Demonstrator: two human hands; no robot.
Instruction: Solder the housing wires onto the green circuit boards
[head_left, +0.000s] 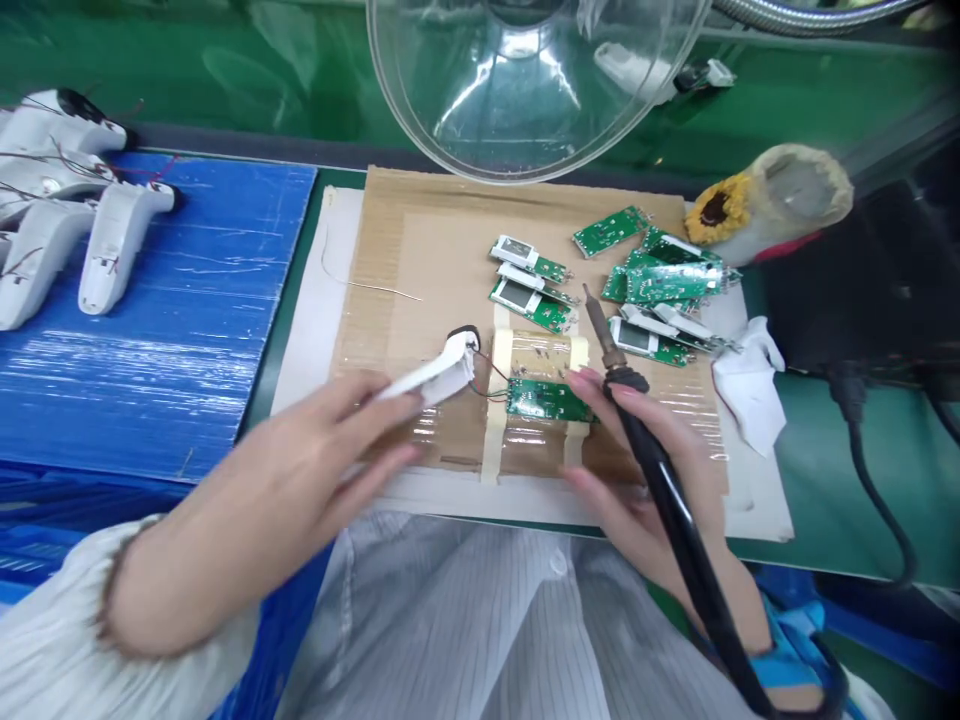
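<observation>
My left hand [315,460] grips a white plastic handle-shaped housing [439,372] with a black tip, lying low over the cardboard work mat [420,260]. Thin red wires run from the housing to a small green circuit board [546,400], which rests between two strips of tape. My right hand [637,450] is closed round a black soldering iron [660,470]. The iron's metal tip [596,315] points up and away from me, and my fingertips touch the board's right edge.
Several green circuit boards with small displays [652,290] lie scattered at the mat's back right. White housings [112,240] sit on a blue corrugated sheet [187,340] at left. A clear dome [525,80] hangs above, a sponge holder [780,200] and a white cloth [750,380] at right.
</observation>
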